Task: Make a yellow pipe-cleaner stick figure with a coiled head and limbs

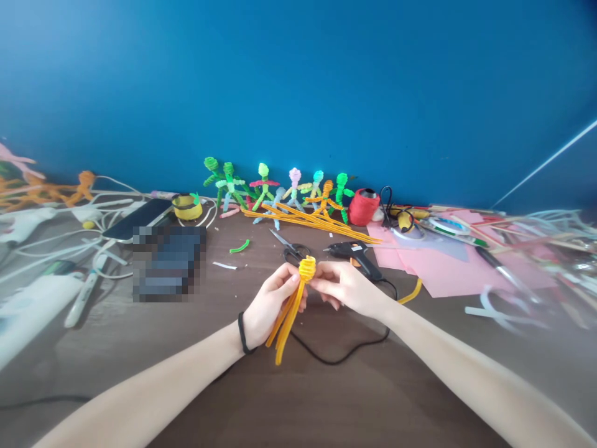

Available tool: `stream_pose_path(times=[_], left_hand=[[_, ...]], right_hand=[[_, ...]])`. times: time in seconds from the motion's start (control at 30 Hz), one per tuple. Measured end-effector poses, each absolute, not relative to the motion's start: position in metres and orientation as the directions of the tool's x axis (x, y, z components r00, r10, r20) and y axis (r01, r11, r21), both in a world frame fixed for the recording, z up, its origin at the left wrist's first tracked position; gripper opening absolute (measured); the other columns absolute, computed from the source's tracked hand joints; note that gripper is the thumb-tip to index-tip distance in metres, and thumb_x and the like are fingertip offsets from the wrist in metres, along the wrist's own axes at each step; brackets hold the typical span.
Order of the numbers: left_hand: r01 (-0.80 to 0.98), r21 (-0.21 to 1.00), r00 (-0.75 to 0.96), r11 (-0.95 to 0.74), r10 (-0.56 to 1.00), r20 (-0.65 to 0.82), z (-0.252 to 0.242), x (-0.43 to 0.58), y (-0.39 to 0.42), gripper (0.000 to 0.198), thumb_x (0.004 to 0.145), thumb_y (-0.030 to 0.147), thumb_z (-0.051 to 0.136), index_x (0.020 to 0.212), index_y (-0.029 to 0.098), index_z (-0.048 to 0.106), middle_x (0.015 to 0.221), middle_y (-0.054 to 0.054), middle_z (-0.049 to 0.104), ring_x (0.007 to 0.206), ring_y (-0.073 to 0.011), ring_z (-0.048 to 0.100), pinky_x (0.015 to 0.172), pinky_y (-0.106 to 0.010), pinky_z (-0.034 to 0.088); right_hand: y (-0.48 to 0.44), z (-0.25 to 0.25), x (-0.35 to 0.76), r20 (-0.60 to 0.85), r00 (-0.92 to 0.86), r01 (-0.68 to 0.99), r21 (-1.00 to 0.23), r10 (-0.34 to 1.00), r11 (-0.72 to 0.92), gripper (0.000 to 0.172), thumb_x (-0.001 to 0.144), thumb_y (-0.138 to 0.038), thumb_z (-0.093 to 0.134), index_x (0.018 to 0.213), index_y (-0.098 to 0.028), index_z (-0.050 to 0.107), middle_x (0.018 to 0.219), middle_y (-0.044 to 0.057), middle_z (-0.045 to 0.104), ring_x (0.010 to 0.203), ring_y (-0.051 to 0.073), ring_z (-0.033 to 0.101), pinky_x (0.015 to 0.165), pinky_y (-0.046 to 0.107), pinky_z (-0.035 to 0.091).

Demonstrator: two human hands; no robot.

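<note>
A yellow-orange pipe cleaner figure (306, 269) has a coiled, rounded head at the top and loose straight strands hanging below it. My left hand (275, 295) pinches it just under the head, with the strands trailing past the palm. From the other side, the fingers of my right hand (342, 286) close on the edge of the coiled head; some fingertips are hidden. Just behind the head lie scissors (291, 249) with dark handles. A black glue gun (357, 255) rests beyond my right hand.
Several finished pipe cleaner figures (263, 180) stand along the blue wall, behind loose orange pipe cleaners (321, 223). Pink paper sheets (443, 270) and a red spool (364, 207) are to the right. Phones (142, 219), a marker (86, 292) and white cables lie left. A black cord (336, 362) crosses below my hands.
</note>
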State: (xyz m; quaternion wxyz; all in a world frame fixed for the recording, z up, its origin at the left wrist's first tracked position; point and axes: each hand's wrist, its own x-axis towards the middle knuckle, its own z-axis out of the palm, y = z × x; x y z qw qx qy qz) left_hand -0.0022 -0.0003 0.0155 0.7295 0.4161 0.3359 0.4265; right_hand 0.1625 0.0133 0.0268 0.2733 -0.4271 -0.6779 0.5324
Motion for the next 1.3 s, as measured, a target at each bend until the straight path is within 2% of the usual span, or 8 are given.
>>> stream_pose_path(times=[0.2, 0.43, 0.7, 0.97, 1.13, 1.3], left_hand=[[-0.373, 0.861, 0.485, 0.345, 0.864, -0.136, 0.018, -0.004, 0.000, 0.015, 0.077, 0.026, 0.053, 0.069, 0.017, 0.044, 0.056, 0.002, 0.051, 0.047, -0.0078, 0.049, 0.049, -0.019, 0.038], [-0.325, 0.834, 0.607, 0.446, 0.774, -0.178, 0.024, -0.007, 0.000, 0.013, 0.076, 0.022, 0.053, 0.069, 0.016, 0.045, 0.058, 0.001, 0.050, 0.047, -0.0078, 0.049, 0.049, -0.021, 0.039], [-0.306, 0.842, 0.629, 0.444, 0.758, -0.171, 0.023, -0.006, 0.000, 0.011, 0.076, 0.021, 0.054, 0.071, 0.015, 0.046, 0.062, 0.000, 0.052, 0.051, -0.0085, 0.051, 0.052, -0.022, 0.040], [-0.351, 0.822, 0.570, 0.448, 0.799, -0.192, 0.021, -0.004, 0.001, 0.014, 0.077, 0.024, 0.054, 0.070, 0.015, 0.046, 0.058, 0.001, 0.049, 0.047, -0.0074, 0.047, 0.049, -0.021, 0.038], [-0.351, 0.775, 0.614, 0.525, 0.754, -0.233, 0.021, -0.006, 0.002, 0.010, 0.079, 0.024, 0.050, 0.074, 0.016, 0.045, 0.058, 0.002, 0.047, 0.045, -0.0067, 0.046, 0.047, -0.021, 0.037], [-0.350, 0.769, 0.632, 0.535, 0.741, -0.229, 0.023, -0.007, 0.002, 0.008, 0.079, 0.022, 0.049, 0.074, 0.017, 0.044, 0.058, 0.003, 0.047, 0.043, -0.0059, 0.043, 0.045, -0.020, 0.034]], right_hand=[[0.016, 0.024, 0.164, -0.057, -0.530, 0.224, -0.972, 0.846, 0.075, 0.031, 0.074, -0.041, 0.055, 0.087, -0.013, 0.059, 0.053, -0.004, 0.046, 0.037, 0.004, 0.037, 0.035, 0.017, 0.030], [0.021, 0.028, 0.171, -0.091, -0.657, 0.147, -0.989, 0.748, 0.008, 0.032, 0.068, -0.039, 0.063, 0.084, -0.012, 0.062, 0.059, -0.002, 0.052, 0.046, 0.004, 0.043, 0.039, 0.016, 0.034], [0.027, 0.029, 0.180, -0.166, -0.694, 0.223, -0.975, 0.701, -0.009, 0.030, 0.071, -0.039, 0.060, 0.081, -0.011, 0.059, 0.060, -0.001, 0.054, 0.046, 0.005, 0.044, 0.043, 0.018, 0.035], [0.019, 0.034, 0.173, -0.097, -0.672, 0.200, -0.978, 0.734, 0.054, 0.036, 0.070, -0.037, 0.061, 0.098, -0.015, 0.053, 0.079, 0.002, 0.055, 0.060, 0.007, 0.046, 0.040, 0.014, 0.032], [0.018, 0.031, 0.170, -0.074, -0.644, 0.167, -0.985, 0.762, 0.045, 0.030, 0.072, -0.036, 0.060, 0.092, -0.015, 0.051, 0.074, 0.000, 0.051, 0.054, 0.005, 0.041, 0.040, 0.015, 0.032], [0.025, 0.025, 0.179, -0.115, -0.725, 0.090, -0.993, 0.679, -0.073, 0.026, 0.073, -0.034, 0.059, 0.087, -0.013, 0.052, 0.065, -0.002, 0.049, 0.047, 0.004, 0.040, 0.039, 0.016, 0.031]])
